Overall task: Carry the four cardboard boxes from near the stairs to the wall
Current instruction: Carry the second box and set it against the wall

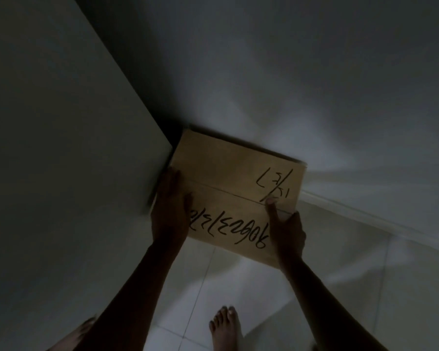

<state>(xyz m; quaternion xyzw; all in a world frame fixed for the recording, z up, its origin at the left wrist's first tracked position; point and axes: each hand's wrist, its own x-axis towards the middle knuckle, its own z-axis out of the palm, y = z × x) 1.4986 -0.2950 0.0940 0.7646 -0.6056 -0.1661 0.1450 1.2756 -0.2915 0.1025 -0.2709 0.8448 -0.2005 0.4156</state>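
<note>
A brown cardboard box (235,178) with black handwriting on its top sits in a dim corner, its far edge close to the wall (314,84). My left hand (171,211) grips the box's left side, next to a pale vertical surface. My right hand (287,229) grips the near right corner, with a finger lying on the top flap. Whether the box rests on the floor or on something beneath it cannot be told. No other boxes are in view.
A pale flat panel or wall (61,148) fills the left side, right against the box. The white tiled floor (340,287) spreads to the right and below. My bare feet (226,328) stand on the tiles just behind the box. A baseboard (352,211) runs along the wall.
</note>
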